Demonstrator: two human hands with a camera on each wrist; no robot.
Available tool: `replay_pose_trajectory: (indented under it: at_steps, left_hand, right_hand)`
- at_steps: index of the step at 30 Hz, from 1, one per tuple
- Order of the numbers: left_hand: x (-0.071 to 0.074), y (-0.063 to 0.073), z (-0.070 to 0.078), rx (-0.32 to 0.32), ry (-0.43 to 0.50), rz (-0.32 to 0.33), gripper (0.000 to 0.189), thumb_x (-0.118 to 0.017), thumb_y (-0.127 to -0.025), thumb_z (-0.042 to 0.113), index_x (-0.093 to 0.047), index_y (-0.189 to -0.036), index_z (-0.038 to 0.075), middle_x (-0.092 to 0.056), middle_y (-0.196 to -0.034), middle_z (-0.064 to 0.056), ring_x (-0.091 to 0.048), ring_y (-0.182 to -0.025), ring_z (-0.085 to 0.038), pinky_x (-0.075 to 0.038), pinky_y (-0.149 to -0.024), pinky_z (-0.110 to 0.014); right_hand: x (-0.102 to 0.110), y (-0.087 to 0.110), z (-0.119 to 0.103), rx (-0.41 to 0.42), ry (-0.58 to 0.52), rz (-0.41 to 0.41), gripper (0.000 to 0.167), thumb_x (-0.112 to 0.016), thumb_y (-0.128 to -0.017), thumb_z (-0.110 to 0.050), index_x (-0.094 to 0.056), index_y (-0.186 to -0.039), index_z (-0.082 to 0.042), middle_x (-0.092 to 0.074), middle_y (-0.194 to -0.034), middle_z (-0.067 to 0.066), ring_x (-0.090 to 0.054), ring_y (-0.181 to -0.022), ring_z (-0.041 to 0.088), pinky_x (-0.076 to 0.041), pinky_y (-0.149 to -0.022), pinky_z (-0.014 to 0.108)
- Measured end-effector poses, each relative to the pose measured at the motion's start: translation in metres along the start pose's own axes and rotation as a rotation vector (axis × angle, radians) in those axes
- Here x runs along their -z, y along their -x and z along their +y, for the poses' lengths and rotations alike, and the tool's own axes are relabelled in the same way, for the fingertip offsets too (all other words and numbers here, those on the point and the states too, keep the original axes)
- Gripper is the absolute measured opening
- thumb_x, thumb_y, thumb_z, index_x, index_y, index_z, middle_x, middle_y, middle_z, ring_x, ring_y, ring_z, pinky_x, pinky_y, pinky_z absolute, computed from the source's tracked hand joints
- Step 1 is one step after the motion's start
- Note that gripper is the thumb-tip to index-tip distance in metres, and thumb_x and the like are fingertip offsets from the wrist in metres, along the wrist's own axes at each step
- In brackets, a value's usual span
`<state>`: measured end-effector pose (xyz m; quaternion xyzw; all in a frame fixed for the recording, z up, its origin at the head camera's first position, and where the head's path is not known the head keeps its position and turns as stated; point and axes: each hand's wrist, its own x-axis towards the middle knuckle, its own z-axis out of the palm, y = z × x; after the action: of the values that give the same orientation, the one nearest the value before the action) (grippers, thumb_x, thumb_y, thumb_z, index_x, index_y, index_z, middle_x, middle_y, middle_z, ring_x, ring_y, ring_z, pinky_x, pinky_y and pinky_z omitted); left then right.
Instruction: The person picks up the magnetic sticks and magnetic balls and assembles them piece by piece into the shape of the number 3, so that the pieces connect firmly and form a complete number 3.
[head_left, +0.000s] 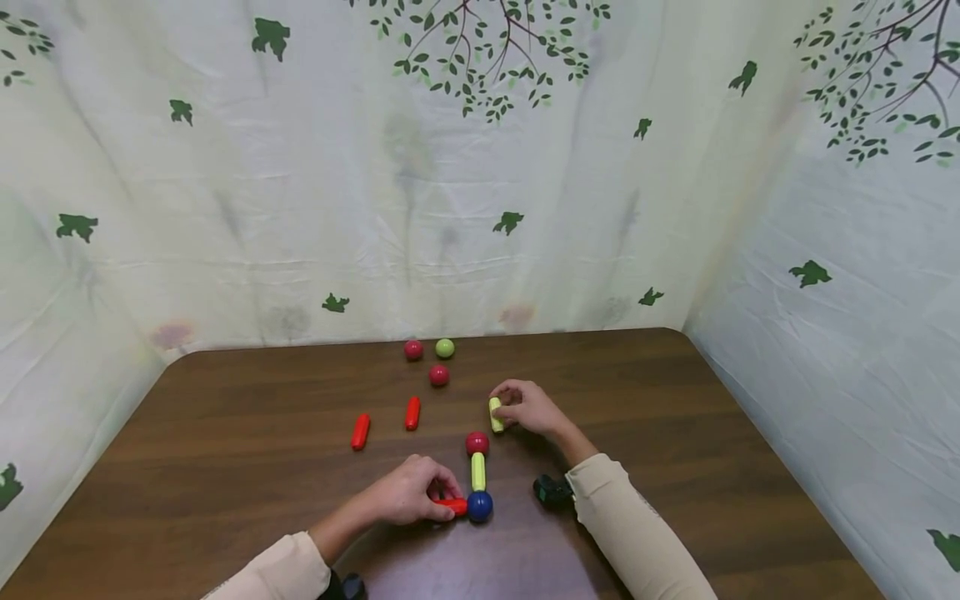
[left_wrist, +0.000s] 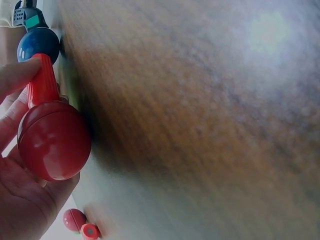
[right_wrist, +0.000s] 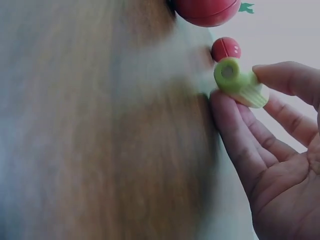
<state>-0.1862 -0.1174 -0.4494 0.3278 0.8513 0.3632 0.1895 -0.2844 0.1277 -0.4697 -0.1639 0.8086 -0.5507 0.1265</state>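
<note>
My left hand [head_left: 416, 492] pinches a short red rod [left_wrist: 44, 82] between thumb and fingers. One end of that rod meets a blue ball [head_left: 480, 506]; at its other end is a large red ball [left_wrist: 55, 142], hidden by the hand in the head view. From the blue ball a yellow-green rod [head_left: 478, 472] runs away to another red ball [head_left: 477, 442]. Just beyond and right of that ball, my right hand [head_left: 528, 406] pinches a second yellow-green rod [right_wrist: 247, 92], its round end showing in the right wrist view.
Two loose red rods [head_left: 361, 432] [head_left: 412, 413] lie left of centre on the brown table [head_left: 247, 433]. Farther back sit two red balls [head_left: 413, 350] [head_left: 438, 375] and a green ball [head_left: 445, 348]. A white leaf-patterned curtain [head_left: 337, 192] stands behind the table.
</note>
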Motion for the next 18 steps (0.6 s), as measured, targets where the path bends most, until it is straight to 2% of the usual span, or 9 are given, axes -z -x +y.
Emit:
replay_pose_trajectory:
  at_steps: [9, 18]
  left_hand:
    - [0.000, -0.001, 0.002, -0.002, -0.005, 0.000, 0.012, -0.079, -0.078, 0.005, -0.073, -0.087, 0.011, -0.058, -0.067, 0.012, -0.051, -0.059, -0.001, -0.044, -0.055, -0.021]
    - [-0.001, 0.000, 0.003, -0.006, 0.008, 0.005, 0.012, -0.079, -0.078, 0.005, -0.074, -0.087, 0.011, -0.059, -0.067, 0.011, -0.052, -0.059, -0.001, -0.045, -0.055, -0.021]
  right_hand:
    - [-0.003, -0.011, 0.006, -0.070, -0.217, 0.009, 0.023, -0.066, -0.090, 0.001, -0.061, -0.112, 0.009, -0.064, -0.088, 0.010, -0.065, -0.072, 0.016, -0.057, -0.071, 0.036]
    - [-0.011, -0.022, 0.006, -0.077, -0.293, -0.057, 0.024, -0.067, -0.089, 0.001, -0.061, -0.111, 0.012, -0.068, -0.084, 0.009, -0.067, -0.070, 0.017, -0.058, -0.071, 0.038]
